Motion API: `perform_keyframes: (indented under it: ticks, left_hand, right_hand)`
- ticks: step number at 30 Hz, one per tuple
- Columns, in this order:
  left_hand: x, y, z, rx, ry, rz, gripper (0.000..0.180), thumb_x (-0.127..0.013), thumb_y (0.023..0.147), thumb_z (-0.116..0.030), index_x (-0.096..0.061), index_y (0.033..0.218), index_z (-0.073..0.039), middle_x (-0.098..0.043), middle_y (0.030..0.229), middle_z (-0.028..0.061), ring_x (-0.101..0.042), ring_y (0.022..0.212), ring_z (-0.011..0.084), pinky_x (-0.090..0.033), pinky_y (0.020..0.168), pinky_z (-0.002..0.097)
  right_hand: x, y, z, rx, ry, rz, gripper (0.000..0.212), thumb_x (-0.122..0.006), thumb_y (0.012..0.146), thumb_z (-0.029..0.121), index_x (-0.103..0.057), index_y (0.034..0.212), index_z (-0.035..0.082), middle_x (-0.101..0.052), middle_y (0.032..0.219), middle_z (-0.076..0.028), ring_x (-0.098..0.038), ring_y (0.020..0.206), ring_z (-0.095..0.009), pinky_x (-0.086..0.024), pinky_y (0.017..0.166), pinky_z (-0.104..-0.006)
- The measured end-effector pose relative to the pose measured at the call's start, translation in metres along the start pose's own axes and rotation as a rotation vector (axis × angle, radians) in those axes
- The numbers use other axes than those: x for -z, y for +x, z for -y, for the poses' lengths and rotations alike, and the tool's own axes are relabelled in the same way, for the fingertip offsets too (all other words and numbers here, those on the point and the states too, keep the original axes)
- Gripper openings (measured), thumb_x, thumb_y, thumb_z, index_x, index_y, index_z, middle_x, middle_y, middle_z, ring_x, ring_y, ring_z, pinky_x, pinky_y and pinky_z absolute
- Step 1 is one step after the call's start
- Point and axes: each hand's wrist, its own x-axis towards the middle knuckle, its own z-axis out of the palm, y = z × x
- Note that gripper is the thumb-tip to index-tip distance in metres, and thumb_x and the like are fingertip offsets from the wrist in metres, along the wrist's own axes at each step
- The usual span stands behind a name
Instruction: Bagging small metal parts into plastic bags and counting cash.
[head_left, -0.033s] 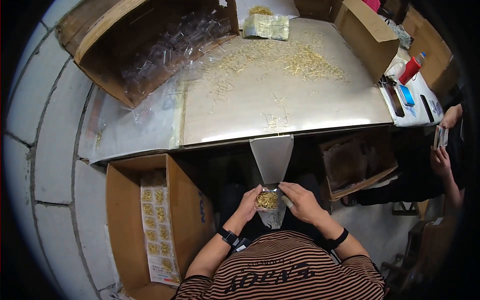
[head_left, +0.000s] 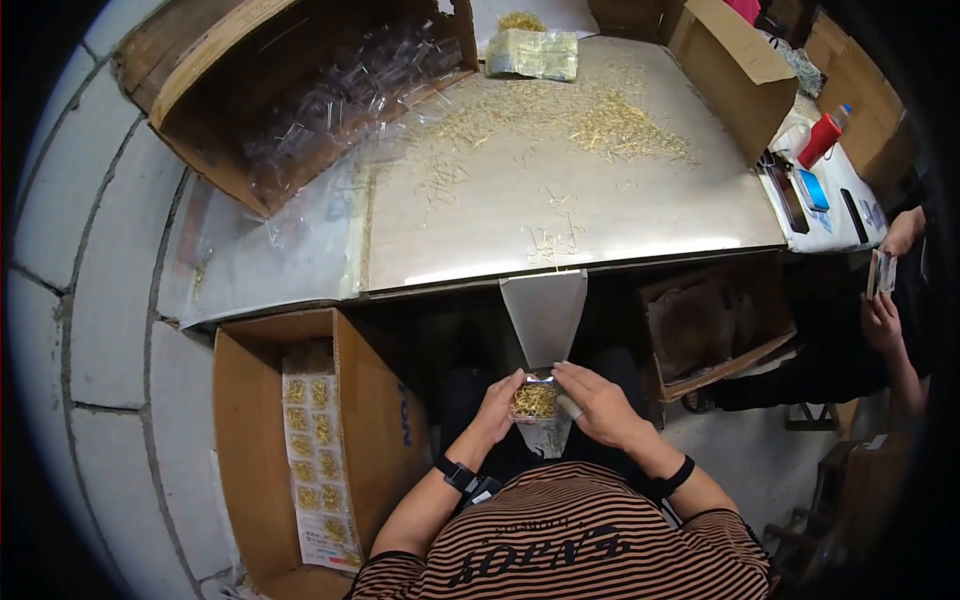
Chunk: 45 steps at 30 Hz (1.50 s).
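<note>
In my left hand (head_left: 498, 406) is a small clear plastic box (head_left: 534, 402), filled with gold-coloured metal hooks and gripped by its left side. My right hand (head_left: 598, 404) lies along the box's right side, fingers stretched out and the fingertips near its upper right corner. Something pale is wrapped round one right finger. Just beyond the box, a white chute (head_left: 545, 315) slopes down from the table edge toward my hands. A few loose hooks (head_left: 553, 243) lie at the chute's top, and a wide spread of gold hooks (head_left: 620, 125) covers the table farther back.
At the far left, a tilted cardboard box (head_left: 215, 130) holds many clear plastic boxes (head_left: 350, 85). Left of my legs, another carton (head_left: 375, 420) contains rows of filled boxes (head_left: 312, 440). An empty-looking carton (head_left: 715, 325) stands under the table. At right, another person's hands (head_left: 882, 318) hold a small object.
My right hand has shifted slightly left and up, its fingertips closer to the top of the plastic box. My left hand and the box stay in place.
</note>
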Motion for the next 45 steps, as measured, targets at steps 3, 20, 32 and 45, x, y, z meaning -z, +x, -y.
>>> perform_keyframes:
  ticks: [3, 20, 32, 45]
  left_hand:
    - [-0.016, -0.008, -0.015, -0.035, -0.047, -0.021, 0.034, -0.044, 0.095, -0.035, -0.055, 0.104, -0.004, -0.061, 0.085, 0.0058, -0.064, 0.068, 0.0142, -0.055, 0.051, 0.0262]
    - [-0.040, -0.033, -0.054, -0.262, -0.093, 0.015, 0.024, -0.044, 0.094, -0.016, -0.051, 0.111, -0.001, -0.061, 0.097, 0.0071, -0.064, 0.079, 0.0153, -0.057, 0.058, 0.0309]
    - [-0.050, -0.040, -0.082, -0.336, -0.031, -0.003, 0.029, -0.044, 0.095, -0.024, -0.050, 0.112, -0.001, -0.062, 0.096, 0.0094, -0.065, 0.076, 0.0165, -0.059, 0.056, 0.0283]
    - [-0.058, -0.032, -0.072, -0.370, 0.072, -0.167, 0.024, -0.053, 0.090, -0.015, -0.051, 0.109, -0.001, -0.062, 0.093, 0.0105, -0.065, 0.074, 0.0164, -0.058, 0.054, 0.0269]
  right_hand:
    - [-0.012, 0.005, 0.014, 0.130, -0.094, 0.086, 0.052, -0.062, 0.071, 0.006, -0.049, 0.121, -0.001, -0.049, 0.126, -0.018, -0.046, 0.120, -0.030, -0.037, 0.101, -0.0403]
    - [0.004, 0.040, 0.028, 0.032, -0.128, 0.127, 0.057, -0.057, 0.084, 0.029, -0.039, 0.133, 0.009, -0.036, 0.141, -0.008, -0.023, 0.135, -0.030, -0.021, 0.106, -0.0538]
    - [0.019, 0.049, 0.013, -0.230, 0.445, -0.275, 0.035, -0.061, 0.082, 0.006, -0.054, 0.116, 0.001, -0.056, 0.115, -0.016, -0.056, 0.105, -0.026, -0.044, 0.089, -0.0315]
    - [0.012, 0.050, 0.023, -0.383, 0.316, -0.292, 0.008, -0.067, 0.077, 0.011, -0.066, 0.079, 0.003, -0.061, 0.071, -0.009, -0.058, 0.061, -0.015, -0.045, 0.052, -0.0274]
